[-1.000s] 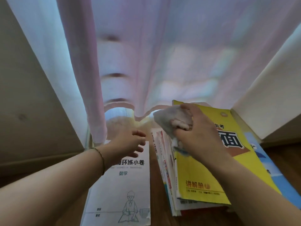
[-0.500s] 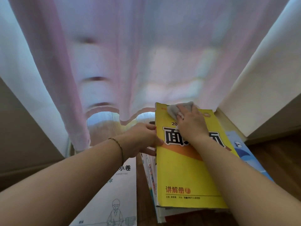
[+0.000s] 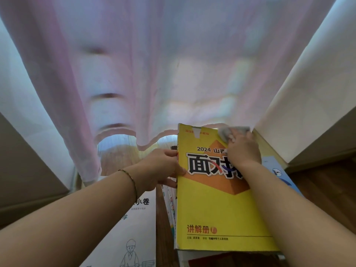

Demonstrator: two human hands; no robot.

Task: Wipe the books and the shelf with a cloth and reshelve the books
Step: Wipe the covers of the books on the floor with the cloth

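Yellow book (image 3: 217,205) under grey cloth (image 3: 229,131)

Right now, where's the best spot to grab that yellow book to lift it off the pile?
Probably the yellow book near edge, from the person's side: it lies flat atop the stack, that edge overhangs slightly, and the left hand already holds its spine side.

"2024" and "讲解册" on the yellow book (image 3: 215,205)

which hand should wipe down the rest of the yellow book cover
Right hand: it presses the cloth on the yellow book's far corner. The left hand grips the book's left edge, steadying it.
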